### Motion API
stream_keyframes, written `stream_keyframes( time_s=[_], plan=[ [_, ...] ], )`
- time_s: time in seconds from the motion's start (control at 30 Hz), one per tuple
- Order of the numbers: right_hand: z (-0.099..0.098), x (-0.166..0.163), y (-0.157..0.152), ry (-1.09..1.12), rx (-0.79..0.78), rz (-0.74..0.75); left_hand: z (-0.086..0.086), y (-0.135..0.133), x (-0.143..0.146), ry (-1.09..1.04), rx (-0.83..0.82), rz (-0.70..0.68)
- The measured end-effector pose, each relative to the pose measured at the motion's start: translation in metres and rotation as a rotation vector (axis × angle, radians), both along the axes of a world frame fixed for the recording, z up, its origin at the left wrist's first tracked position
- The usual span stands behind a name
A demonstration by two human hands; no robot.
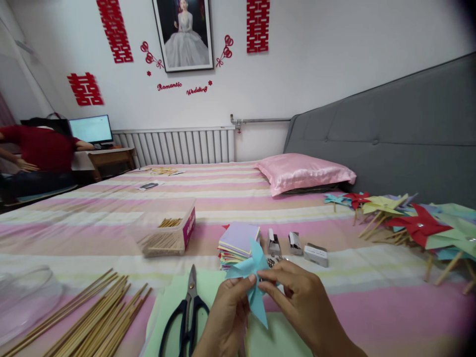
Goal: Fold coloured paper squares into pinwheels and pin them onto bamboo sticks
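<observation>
A light blue paper pinwheel [256, 292] is held up in front of me, its points folded in toward the centre. My left hand [231, 312] is closed on its lower left side, thumb pressed near the middle. From the right, my right hand [307, 297] pinches the pinwheel's centre with thumb and forefinger; a small dark spot shows between the fingertips, too small to name. Just behind are a stack of coloured paper squares [238, 235] and small metal tacks [273, 261]. Black-handled scissors [189, 307] lie on green paper sheets [212, 281] left of my hands.
Bundled wooden sticks [96, 322] and a clear plastic container [29, 297] lie at left. Behind stands a clear box [163, 238] of short sticks. Small boxes [316, 254] sit past my right hand. Finished pinwheels [420, 225] are piled right, near a pink pillow [305, 171]. A person [40, 153] sits far left.
</observation>
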State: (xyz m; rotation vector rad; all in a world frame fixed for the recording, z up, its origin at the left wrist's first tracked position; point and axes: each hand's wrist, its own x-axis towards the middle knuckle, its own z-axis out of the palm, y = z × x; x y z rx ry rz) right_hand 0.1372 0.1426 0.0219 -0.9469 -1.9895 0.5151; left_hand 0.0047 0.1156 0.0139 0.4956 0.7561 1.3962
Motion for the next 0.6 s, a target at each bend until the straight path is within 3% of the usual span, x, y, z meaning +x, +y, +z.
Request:
stream_keyframes(
  time_s=[0.6],
  plan=[
    [-0.0010, -0.0008, -0.0029, -0.197, 0.193, -0.003, -0.0021, 0.0022, 0.0000, 0.011, 0.051, 0.052]
  ],
)
